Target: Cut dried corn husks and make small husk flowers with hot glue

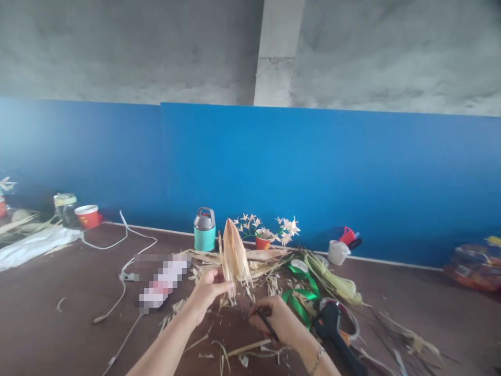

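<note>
My left hand [207, 293] is closed around the base of a dried corn husk [234, 256], holding it upright above the brown table [78, 292]. My right hand [276, 319] grips a thin dark tool [263, 317] whose tip points up toward the husk's base. Husk strips and scraps [235, 350] lie on the table under and around both hands.
A black glue gun [335, 334] and green ribbon [299, 303] lie right of my right hand. Behind stand a teal flask [204, 230], a red cup of husk flowers [263, 235] and a bundle of strips [332, 279]. A white cable [125, 271] runs at left.
</note>
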